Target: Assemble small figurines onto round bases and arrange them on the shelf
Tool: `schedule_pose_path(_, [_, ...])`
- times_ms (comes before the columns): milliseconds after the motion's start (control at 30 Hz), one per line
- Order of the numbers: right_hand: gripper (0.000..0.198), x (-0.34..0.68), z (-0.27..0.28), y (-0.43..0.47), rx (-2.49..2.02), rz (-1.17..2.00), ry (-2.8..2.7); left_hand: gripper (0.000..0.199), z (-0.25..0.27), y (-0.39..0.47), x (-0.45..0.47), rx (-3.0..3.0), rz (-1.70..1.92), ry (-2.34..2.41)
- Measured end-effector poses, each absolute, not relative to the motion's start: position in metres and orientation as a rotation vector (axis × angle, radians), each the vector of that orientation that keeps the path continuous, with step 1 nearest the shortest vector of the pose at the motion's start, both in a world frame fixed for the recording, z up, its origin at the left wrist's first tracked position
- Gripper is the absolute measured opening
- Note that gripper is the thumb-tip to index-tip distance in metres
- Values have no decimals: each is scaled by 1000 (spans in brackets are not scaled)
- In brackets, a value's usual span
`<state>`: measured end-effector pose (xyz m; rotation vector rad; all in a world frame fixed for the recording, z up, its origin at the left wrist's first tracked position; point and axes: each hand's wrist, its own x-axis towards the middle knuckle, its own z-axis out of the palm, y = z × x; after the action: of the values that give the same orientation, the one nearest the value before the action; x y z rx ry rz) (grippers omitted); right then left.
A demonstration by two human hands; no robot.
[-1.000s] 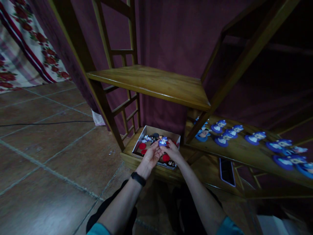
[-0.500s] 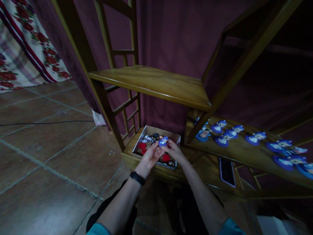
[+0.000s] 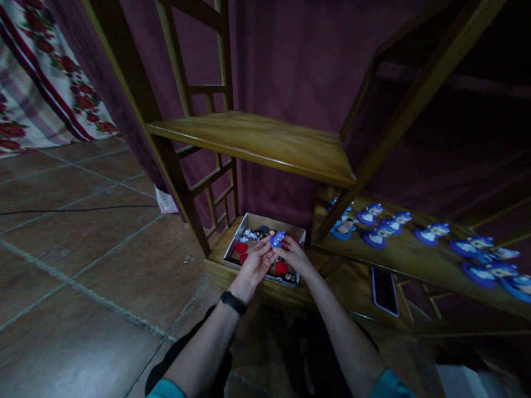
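Note:
Between my two hands is a small blue-purple figurine on a round base, held over an open cardboard box. My left hand grips it from the left, palm turned partly up. From the right, the fingers of my right hand close on its other side. Inside the box lie several small figurines and round red pieces, among them a red disc at the left and another red disc below my right hand. My hands hide part of the box's contents.
A wooden shelf board juts out above the box. To the right, several blue figurines stand on a lower shelf. A dark phone-like object lies on the wood below them. A slanted wooden post separates the two sides.
The figurine has turned slightly between my fingers, showing less white now. Both hands stay almost in the same place over the box.

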<state>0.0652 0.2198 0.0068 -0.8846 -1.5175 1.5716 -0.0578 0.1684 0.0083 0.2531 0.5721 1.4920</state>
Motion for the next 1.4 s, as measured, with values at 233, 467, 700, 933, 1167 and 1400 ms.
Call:
schedule_pose_path(233, [46,67,2,222,-943,1545,-1544,33,10,168,-57,288,1523,582])
schedule_pose_path(467, [46,65,-5,226,-926,1571,-1535,32,7,169,-59,250,1470,595])
schedule_pose_path(700, [42,62,4,220,-893,1564,-1581,15,8,170,-58,156,1441,645])
schedule_pose_path(933, [36,61,2,221,-970,1550,-1616,20,10,171,-54,121,1416,665])
schedule_pose_path(1167, [38,62,7,220,-974,1499,-1598,16,8,171,-54,71,1378,599])
schedule_pose_path(1400, [28,61,5,221,-998,1329,-1702,16,9,169,-54,47,1419,622])
